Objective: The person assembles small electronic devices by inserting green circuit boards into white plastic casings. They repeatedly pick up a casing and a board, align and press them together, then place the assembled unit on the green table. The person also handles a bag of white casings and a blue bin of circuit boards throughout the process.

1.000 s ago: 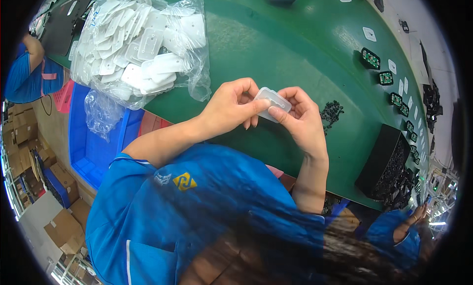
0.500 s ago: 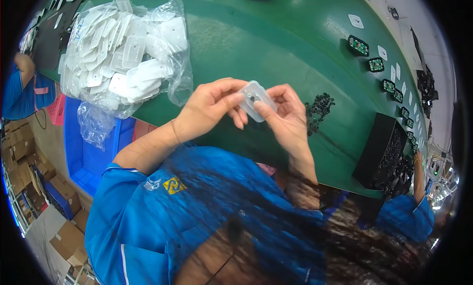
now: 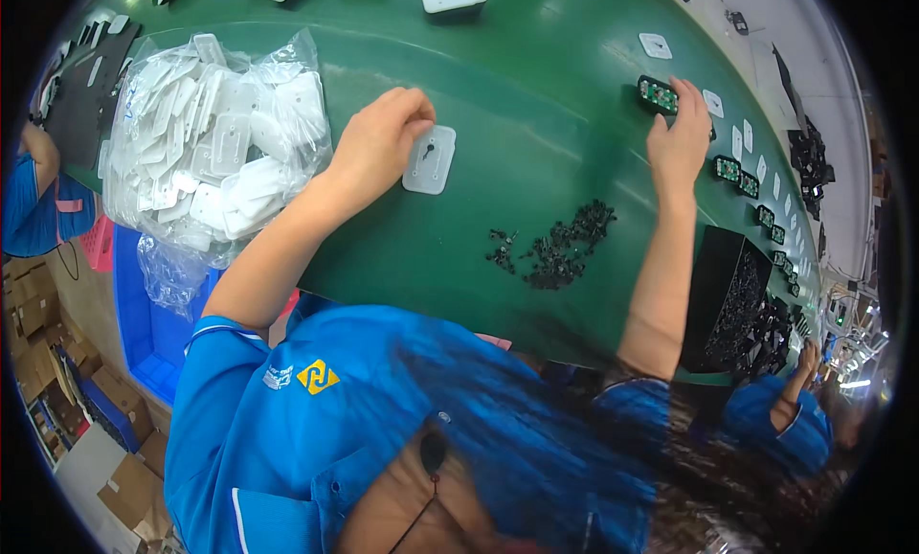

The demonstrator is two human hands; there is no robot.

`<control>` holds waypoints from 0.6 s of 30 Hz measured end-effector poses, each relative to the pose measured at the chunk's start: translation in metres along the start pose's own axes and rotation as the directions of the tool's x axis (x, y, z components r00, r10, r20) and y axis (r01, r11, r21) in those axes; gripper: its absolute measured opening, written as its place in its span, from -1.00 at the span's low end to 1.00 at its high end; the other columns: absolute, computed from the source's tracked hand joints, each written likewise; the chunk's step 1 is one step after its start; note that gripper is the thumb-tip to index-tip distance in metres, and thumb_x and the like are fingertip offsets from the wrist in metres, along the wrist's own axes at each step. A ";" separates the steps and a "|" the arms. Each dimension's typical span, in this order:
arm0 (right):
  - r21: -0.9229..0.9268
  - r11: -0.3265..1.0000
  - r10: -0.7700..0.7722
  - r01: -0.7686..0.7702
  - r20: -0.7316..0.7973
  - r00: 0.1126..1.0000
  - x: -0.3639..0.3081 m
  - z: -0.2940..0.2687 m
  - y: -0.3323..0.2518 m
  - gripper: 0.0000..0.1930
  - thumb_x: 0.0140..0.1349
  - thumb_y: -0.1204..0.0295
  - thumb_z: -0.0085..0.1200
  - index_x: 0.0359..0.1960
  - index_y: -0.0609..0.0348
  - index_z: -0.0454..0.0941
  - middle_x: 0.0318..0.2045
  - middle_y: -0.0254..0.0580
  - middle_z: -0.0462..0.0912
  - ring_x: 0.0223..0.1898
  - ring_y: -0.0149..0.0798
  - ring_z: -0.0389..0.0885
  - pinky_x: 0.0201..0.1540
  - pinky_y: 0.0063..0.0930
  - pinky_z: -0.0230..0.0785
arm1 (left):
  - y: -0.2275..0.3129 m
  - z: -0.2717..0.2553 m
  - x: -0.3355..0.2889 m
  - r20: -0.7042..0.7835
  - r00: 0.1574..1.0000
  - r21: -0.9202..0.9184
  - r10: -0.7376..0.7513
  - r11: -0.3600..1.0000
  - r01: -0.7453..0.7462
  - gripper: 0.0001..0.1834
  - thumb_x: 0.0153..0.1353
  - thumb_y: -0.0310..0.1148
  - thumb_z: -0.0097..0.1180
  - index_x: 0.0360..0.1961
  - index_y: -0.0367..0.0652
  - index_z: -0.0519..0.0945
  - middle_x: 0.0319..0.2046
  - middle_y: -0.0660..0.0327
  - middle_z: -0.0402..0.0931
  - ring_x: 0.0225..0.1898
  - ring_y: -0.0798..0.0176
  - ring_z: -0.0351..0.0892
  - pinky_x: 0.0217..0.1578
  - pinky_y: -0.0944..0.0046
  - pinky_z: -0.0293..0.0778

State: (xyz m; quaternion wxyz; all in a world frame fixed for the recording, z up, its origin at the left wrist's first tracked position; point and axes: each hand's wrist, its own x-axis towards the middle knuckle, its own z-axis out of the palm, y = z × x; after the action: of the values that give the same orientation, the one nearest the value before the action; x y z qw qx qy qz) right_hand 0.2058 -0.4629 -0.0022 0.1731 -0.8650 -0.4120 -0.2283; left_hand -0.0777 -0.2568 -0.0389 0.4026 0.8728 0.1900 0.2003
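My left hand (image 3: 383, 142) is closed, its thumb and fingertips pinched at the upper left corner of a translucent white plastic cover (image 3: 431, 166). A small black piece shows on that cover, which looks flat on or just above the green table. Over at the right, my right hand (image 3: 681, 142) stretches out to a green circuit board in a black housing (image 3: 657, 95). Its fingers are at the board's right end, and the thumb stands apart below it. A second board behind this hand is mostly hidden.
A clear bag of white covers (image 3: 215, 142) lies at left, above a blue bin (image 3: 144, 305). Small black parts (image 3: 565, 248) are heaped in the middle. A black box (image 3: 728, 286) stands at right, near a row of boards and covers (image 3: 737, 171). Co-workers sit on both sides.
My hands have parted. The left moved the cover left and away from me, while the right let go of it and reached to the circuit board at far right. The view has shifted too.
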 end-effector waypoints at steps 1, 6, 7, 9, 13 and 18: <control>0.013 1.000 0.006 -0.007 0.098 0.995 0.005 0.009 0.026 -0.52 -0.01 0.57 0.16 0.04 0.08 0.44 0.10 -0.14 0.42 0.09 -0.02 0.39 0.11 -0.20 0.28 | 0.000 0.002 0.005 -0.003 0.998 0.092 0.068 0.993 -0.067 -0.96 0.18 -0.52 0.04 -0.33 -0.21 0.47 -0.40 0.16 0.44 -0.43 0.15 0.50 -0.41 0.23 0.42; 0.028 0.999 -0.030 0.023 0.249 0.968 0.018 0.042 0.052 -0.49 0.01 0.44 0.26 0.06 0.08 0.43 0.08 -0.09 0.42 0.05 -0.07 0.42 0.08 -0.26 0.32 | 0.011 0.002 0.004 0.072 0.997 0.230 0.017 0.973 -0.033 -0.93 0.13 -0.48 0.07 -0.34 -0.16 0.47 -0.31 0.11 0.39 -0.32 -0.05 0.48 -0.33 0.07 0.42; 0.006 0.999 -0.045 0.045 0.224 0.974 0.019 0.045 0.049 -0.49 0.02 0.42 0.27 0.06 0.10 0.43 0.05 -0.07 0.45 0.00 -0.09 0.46 0.05 -0.29 0.33 | 0.010 0.002 0.001 0.078 0.997 0.248 0.025 0.968 -0.044 -0.93 0.13 -0.47 0.07 -0.34 -0.15 0.46 -0.30 0.11 0.38 -0.32 -0.06 0.48 -0.33 0.06 0.42; 0.318 0.930 0.086 -0.185 0.301 0.950 0.014 0.042 0.026 -0.49 0.05 0.37 0.27 0.06 0.15 0.41 -0.08 -0.08 0.51 -0.14 -0.19 0.49 -0.06 -0.35 0.37 | 0.011 0.002 -0.005 0.052 0.996 0.281 0.076 0.956 -0.088 -0.81 0.10 -0.42 0.14 -0.25 -0.14 0.46 -0.28 0.11 0.37 -0.30 -0.03 0.47 -0.32 0.09 0.42; 0.605 0.635 0.139 -0.481 0.523 0.841 -0.011 0.008 -0.046 -0.57 0.15 0.29 0.23 -0.03 0.22 0.38 -0.36 -0.28 0.54 -0.43 -0.53 0.38 -0.40 -0.62 0.25 | 0.023 -0.005 -0.024 0.003 0.988 0.331 0.153 0.932 -0.145 -0.54 -0.04 -0.31 0.30 -0.13 -0.22 0.41 -0.25 0.10 0.34 -0.21 0.02 0.42 -0.23 0.13 0.41; 0.447 0.821 0.079 -0.356 0.530 0.845 -0.029 -0.009 -0.084 -0.72 0.19 0.27 0.18 -0.17 0.17 0.51 -0.28 -0.29 0.56 -0.43 -0.42 0.46 -0.37 -0.55 0.30 | 0.021 -0.005 -0.047 0.040 0.988 0.407 0.148 0.901 -0.152 -0.40 -0.14 -0.29 0.35 -0.07 -0.24 0.37 -0.13 0.06 0.33 -0.11 0.03 0.35 -0.13 0.15 0.36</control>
State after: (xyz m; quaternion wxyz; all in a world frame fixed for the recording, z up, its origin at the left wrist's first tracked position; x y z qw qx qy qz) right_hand 0.1207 -0.4352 -0.0008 0.3202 -0.8546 -0.3834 0.1421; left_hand -0.1166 -0.2896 -0.0293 0.1951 0.9504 0.1583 0.1831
